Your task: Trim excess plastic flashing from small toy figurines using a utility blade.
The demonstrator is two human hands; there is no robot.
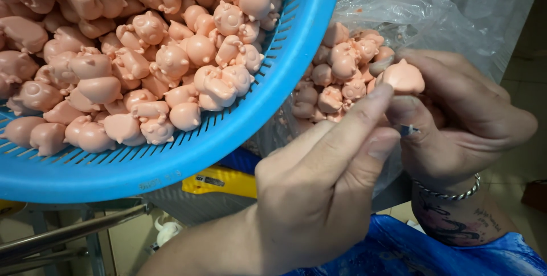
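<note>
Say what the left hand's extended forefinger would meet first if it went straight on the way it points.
The left hand points up and right; its forefinger would first meet the pink figurine held in the right hand, apparently touching already. Depth is unclear.

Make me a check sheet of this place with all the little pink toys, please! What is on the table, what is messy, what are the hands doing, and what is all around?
Surface: no table top shown; grey metal frame under the basket.
Job's things: pink figure pinched in the right hand; left hand touches it with its fingertips; a small blue-tipped thing shows between the hands, kind unclear.
Clutter: blue slotted basket heaped with pink figures; clear plastic bag holding more; yellow object below; white piece low down.
Grippers: both hands bare; right wrist wears a silver bracelet.
Cables: nothing seen.
Surroundings: blue plastic sheet at the bottom; pale tiled floor.
</note>
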